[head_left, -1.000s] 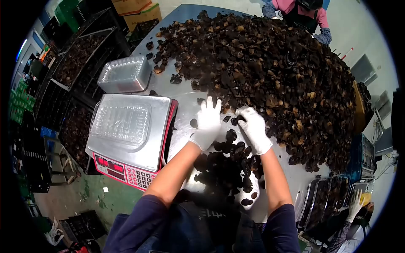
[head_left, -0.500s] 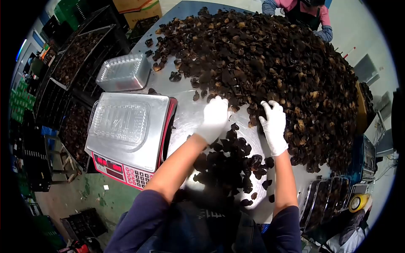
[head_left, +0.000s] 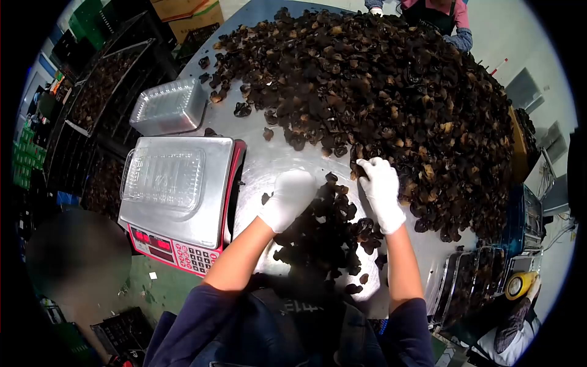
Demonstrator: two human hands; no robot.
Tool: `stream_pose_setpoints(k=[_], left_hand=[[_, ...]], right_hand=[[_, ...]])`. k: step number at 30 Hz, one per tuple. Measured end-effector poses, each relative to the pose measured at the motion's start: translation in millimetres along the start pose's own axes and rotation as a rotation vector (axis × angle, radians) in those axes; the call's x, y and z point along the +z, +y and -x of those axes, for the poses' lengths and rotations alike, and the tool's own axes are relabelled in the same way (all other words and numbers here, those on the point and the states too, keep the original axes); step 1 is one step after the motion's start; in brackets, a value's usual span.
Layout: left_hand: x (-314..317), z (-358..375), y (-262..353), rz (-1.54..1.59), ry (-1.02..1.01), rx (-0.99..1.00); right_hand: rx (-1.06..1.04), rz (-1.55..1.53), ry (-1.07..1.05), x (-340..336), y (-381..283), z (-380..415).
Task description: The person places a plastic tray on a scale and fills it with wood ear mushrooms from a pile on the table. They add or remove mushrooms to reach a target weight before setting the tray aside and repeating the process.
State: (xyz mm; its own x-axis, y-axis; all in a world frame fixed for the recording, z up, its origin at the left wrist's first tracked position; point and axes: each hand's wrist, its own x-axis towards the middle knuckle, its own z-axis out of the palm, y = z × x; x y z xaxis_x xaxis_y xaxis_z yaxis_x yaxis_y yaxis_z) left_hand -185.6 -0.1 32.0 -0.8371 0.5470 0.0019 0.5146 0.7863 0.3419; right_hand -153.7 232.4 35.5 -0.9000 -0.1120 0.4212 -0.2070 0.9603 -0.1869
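Observation:
Dark ruffled pieces, like dried fungus, form a large heap (head_left: 379, 92) across the metal table (head_left: 263, 159). A smaller loose pile (head_left: 318, 238) lies close to my body. My left hand (head_left: 292, 199), in a white glove, is at that pile's upper left edge; its fingers are blurred and hidden. At the near edge of the heap is my right hand (head_left: 380, 189), also gloved, with thumb and fingertips curled near dark pieces; what it holds, if anything, is hidden. Left of my hands, a clear plastic tray (head_left: 165, 180) rests on a red-edged scale (head_left: 211, 214).
Stacked clear trays (head_left: 168, 107) stand behind the scale. Racks of dark pieces (head_left: 101, 92) are at the left, more trays (head_left: 465, 287) at the lower right. A person (head_left: 434, 18) is across the table; another person's hand and sleeve (head_left: 520, 306) show at right.
My left hand has moved down and left, from the heap's edge to the small pile. My right hand has shifted slightly left and down. A large blurred shape now shows at the lower left.

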Motion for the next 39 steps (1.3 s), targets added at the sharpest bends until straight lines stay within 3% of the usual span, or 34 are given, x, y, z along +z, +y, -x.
stream_pose_setpoints(k=[3, 5, 7, 8, 9, 11, 12, 13, 14, 15, 16, 17, 18, 19, 21, 22, 23, 25, 27, 30, 33, 35, 37, 39], left_hand=[[0, -13, -11, 0.0, 0.074, -0.142], [-1, -35, -17, -0.075, 0.482, -0.263], [-9, -61, -24, -0.063, 0.281, -0.496], [-15, -67, -26, -0.013, 0.176, -0.571], [-3, -72, -34, -0.118, 0.194, -0.572], [2, -81, -45, -0.176, 0.056, -0.62], [7, -75, -46, -0.242, 0.121, -0.549], [-4, -67, -37, -0.289, 0.03, -0.527], [-1, -56, -32, -0.335, 0.072, -0.46], [3, -41, -28, -0.379, 0.113, -0.393], [2, -25, -22, -0.379, 0.108, -0.389], [-4, -9, -15, -0.301, 0.184, -0.209], [-8, 3, -11, -0.22, 0.258, -0.027], [-9, 11, -11, -0.219, 0.252, -0.017], [-14, 19, -9, 0.006, 0.282, 0.126], [-18, 11, -2, -0.176, 0.084, -0.007], [-20, 2, 1, -0.173, 0.083, 0.005], [-20, -9, 3, -0.244, 0.163, -0.069], [-14, -23, 2, -0.118, 0.373, -0.046], [24, -51, -9, -0.209, 0.508, -0.091], [28, -52, -9, -0.151, 0.406, -0.071], [21, -37, -3, 0.019, 0.143, -0.079], [14, -15, 15, 0.044, 0.189, -0.043], [14, 1, 32, -0.218, -0.029, 0.0]], right_hand=[[-0.014, 0.064, -0.034, 8, -5, -8], [-0.018, 0.02, -0.094, 5, -3, 2], [0.032, -0.267, -0.239, -14, -6, 24], [0.057, -0.364, -0.436, -34, -7, 37], [0.112, -0.37, -0.598, -70, -25, 38], [0.136, -0.289, -0.648, -92, -25, 50], [0.22, -0.339, -0.643, -94, -20, 48], [0.306, -0.39, -0.636, -96, -14, 44], [0.349, -0.601, -0.381, -71, 2, 48], [0.24, -0.398, -0.135, -68, 3, 32], [0.22, -0.175, -0.059, -61, 14, 20], [0.179, 0.141, 0.112, -50, 20, 12], [0.212, 0.232, 0.117, -45, 25, 6], [0.201, 0.31, 0.082, -37, 34, 3], [0.283, 0.122, -0.062, -27, 35, 12], [0.24, 0.128, -0.049, -19, 43, 22], [0.253, 0.087, -0.036, -20, 40, 36], [0.296, -0.154, -0.026, -39, 19, 67], [0.194, -0.231, -0.001, -59, -9, 96], [0.337, -0.305, -0.011, -80, -37, 132], [0.471, -0.353, 0.028, -92, -53, 151], [0.752, -0.599, 0.031, -87, -54, 161], [0.791, -0.646, 0.207, -76, -44, 152], [0.706, -0.581, 0.316, -70, -24, 123]])
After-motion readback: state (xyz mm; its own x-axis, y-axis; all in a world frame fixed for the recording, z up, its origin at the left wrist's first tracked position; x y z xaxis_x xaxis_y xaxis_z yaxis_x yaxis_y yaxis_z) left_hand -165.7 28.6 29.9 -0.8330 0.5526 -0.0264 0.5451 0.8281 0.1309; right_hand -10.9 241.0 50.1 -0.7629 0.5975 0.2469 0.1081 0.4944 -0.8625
